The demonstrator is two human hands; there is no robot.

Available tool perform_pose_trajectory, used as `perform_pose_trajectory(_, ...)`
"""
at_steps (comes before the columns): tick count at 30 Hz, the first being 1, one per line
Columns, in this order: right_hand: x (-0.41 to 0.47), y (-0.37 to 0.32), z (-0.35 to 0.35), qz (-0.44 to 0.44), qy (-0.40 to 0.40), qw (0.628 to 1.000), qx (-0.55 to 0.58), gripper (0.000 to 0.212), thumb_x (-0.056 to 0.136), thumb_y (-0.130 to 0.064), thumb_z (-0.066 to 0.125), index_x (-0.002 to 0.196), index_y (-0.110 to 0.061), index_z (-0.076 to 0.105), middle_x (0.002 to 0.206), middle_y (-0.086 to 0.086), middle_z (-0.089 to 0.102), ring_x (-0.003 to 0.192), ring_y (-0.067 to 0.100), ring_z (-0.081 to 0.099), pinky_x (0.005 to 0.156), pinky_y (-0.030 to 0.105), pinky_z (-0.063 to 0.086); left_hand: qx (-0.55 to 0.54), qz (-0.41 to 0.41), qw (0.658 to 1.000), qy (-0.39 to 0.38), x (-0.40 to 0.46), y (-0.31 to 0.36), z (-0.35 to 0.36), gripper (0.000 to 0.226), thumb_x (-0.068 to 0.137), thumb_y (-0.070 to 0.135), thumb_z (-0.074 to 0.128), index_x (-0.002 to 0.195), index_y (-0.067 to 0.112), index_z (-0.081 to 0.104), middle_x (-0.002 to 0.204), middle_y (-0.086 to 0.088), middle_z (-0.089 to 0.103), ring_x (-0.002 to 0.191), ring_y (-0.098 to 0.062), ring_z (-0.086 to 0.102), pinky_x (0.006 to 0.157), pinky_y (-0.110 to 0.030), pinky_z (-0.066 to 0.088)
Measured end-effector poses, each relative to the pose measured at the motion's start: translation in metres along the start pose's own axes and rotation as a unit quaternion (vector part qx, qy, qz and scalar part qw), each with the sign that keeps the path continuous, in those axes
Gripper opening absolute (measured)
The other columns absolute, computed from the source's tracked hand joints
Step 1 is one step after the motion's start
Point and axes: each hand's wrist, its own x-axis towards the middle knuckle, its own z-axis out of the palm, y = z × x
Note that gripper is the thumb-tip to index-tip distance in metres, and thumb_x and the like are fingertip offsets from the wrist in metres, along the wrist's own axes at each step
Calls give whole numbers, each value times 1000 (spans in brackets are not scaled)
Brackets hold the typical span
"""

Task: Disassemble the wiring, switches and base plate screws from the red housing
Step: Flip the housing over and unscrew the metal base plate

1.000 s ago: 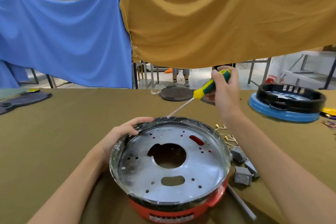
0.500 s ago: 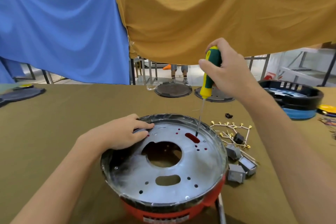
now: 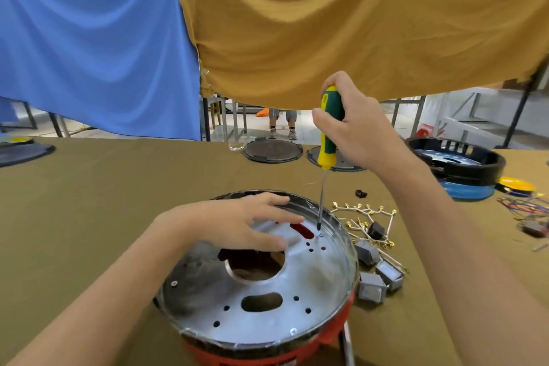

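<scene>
Two hands working: right hand (image 3: 359, 128) wraps the screwdriver (image 3: 327, 134) upright, tip on a far-right base plate screw (image 3: 320, 235); left hand (image 3: 237, 224), fingers spread flat, steadies the base plate (image 3: 267, 318) atop the near red housing (image 3: 335, 336).

The housing (image 3: 267, 348) stands at the table's (image 3: 89, 202) near edge, base plate (image 3: 312, 282) on top. Switches (image 3: 372, 287) and wiring (image 3: 365, 211) lie just right of it. Two round lids (image 3: 271, 151) sit at the far edge, stacked housings (image 3: 463, 169) towards the far right corner.
</scene>
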Motion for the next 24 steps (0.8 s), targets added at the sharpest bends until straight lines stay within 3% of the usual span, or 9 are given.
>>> perform_pose_trajectory(5,-1,2,0,1,-9,1000,-4,17,98,-25,54,108,-17,43,64,-2,44,49,7,38,46,20,36,-19,20,998,-59,-1,-10,12,49,93,60,54,130,79,28,152,47,0,143,16,0,123,-35,9)
perform_pose_trajectory(9,-2,3,-3,10,-25,1000,-9,19,98,-26,55,109,-16,44,63,-2,44,47,8,38,42,18,34,-15,14,998,-64,-1,-2,6,47,90,70,48,133,74,30,143,53,2,134,24,0,121,-30,7)
perform_pose_trajectory(13,-2,6,-12,26,-30,999,-18,18,98,-28,56,108,-19,44,65,-2,46,49,9,39,44,20,36,17,1,992,-129,-3,21,-17,57,88,72,52,137,73,23,155,39,9,147,3,13,122,-36,14)
perform_pose_trajectory(16,-2,5,-13,31,-48,998,-17,19,98,-30,57,108,-21,44,67,1,49,53,12,43,47,29,43,67,-28,985,-159,5,38,-25,62,87,74,50,141,70,21,160,26,15,148,-11,20,120,-42,22)
perform_pose_trajectory(19,-3,2,-14,37,-60,997,-22,19,98,-31,57,108,-21,44,69,3,51,54,16,46,49,37,47,120,-45,980,-151,9,42,-15,61,87,76,47,141,71,18,157,24,10,141,-20,32,112,-39,32)
perform_pose_trajectory(24,-6,0,-17,41,-52,998,-23,19,98,-31,57,107,-20,44,68,2,50,54,15,45,49,33,46,141,-49,981,-127,6,40,0,70,83,81,44,140,73,5,159,22,5,139,-25,37,101,-39,35)
